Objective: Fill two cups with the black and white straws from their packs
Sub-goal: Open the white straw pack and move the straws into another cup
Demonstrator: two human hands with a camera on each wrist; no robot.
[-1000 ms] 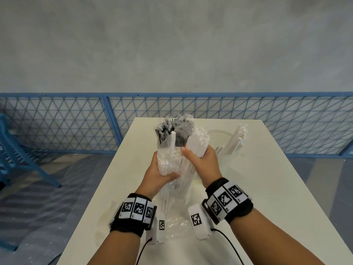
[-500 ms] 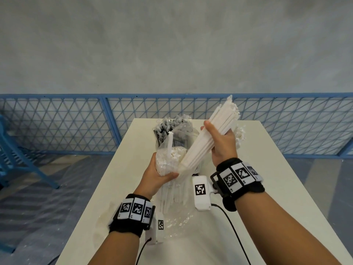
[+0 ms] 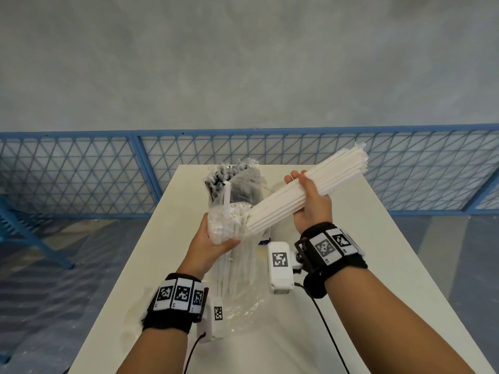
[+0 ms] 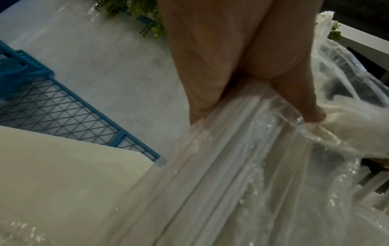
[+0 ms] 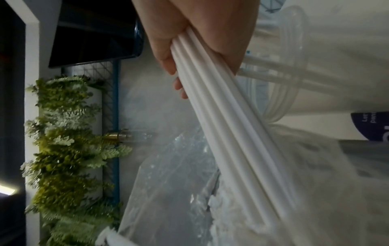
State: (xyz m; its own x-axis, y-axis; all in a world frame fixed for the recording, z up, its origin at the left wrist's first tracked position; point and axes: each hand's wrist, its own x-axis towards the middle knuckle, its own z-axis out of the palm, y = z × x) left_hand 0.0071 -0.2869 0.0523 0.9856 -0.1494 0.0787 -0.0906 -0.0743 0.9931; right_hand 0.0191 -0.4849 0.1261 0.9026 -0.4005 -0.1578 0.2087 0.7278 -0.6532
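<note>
Nearest you, both forearms reach in over the near edge of the table, each wrist wrapped in a black band with square black-and-white markers. Your left hand curls its fingers and thumb around the clear pack of white straws, holding it upright above the middle of the table; the left wrist view shows the thumb and fingers pressed into the crinkled plastic over the straws. One lone white straw stands up out of the pack's open mouth. Your right hand is clenched around a thick bundle of white straws, palm toward you, fingertips showing over the top. The bundle slants up toward the right edge, its lower ends still at the mouth of the pack and its upper ends free in the air. Just behind the white pack stands the pack of black straws, toward the far edge of the table. The right wrist view catches a clear cup with a few white straws in it, beyond the bundle. Past the table runs a blue mesh fence below a grey wall.
</note>
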